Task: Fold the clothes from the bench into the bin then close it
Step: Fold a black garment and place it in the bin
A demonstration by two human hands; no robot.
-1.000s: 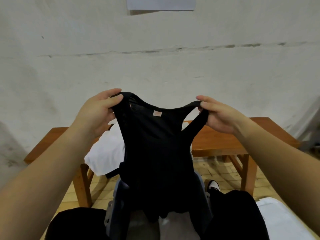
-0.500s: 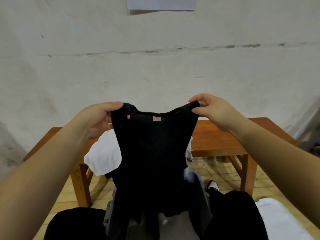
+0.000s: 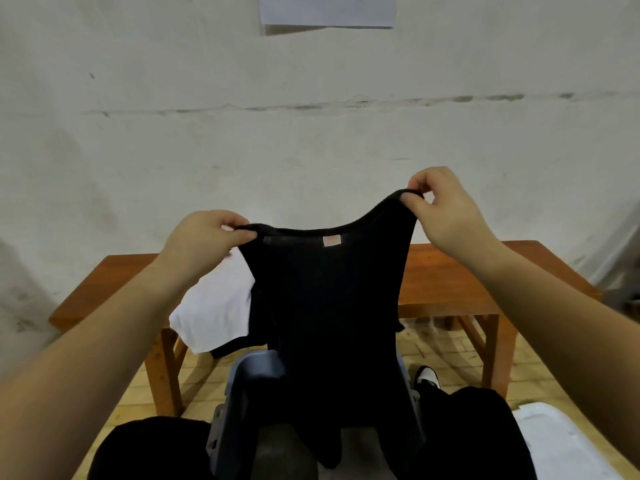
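Above the open bin (image 3: 242,382): 1 black top (image 3: 329,306), unfolded, pinched at its upper corners by left hand (image 3: 204,244) and right hand (image 3: 446,209). White garment (image 3: 214,313) waits on bench (image 3: 450,271); lid apparently off.

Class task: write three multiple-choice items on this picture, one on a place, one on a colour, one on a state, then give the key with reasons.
1. Where does the crumpled white garment lie?
A. on the brown wooden bench
B. in the grey plastic bin
C. on the floor

2. What colour is the sleeveless knit top held up?
A. white
B. black
C. red

3. How is the top held?
A. by one hand
B. draped over an arm
C. pinched at each shoulder

Key: 1 A, it rests on the bench's left part. 2 B, its fabric is black. 3 C, the left hand and right hand each pinch a shoulder.
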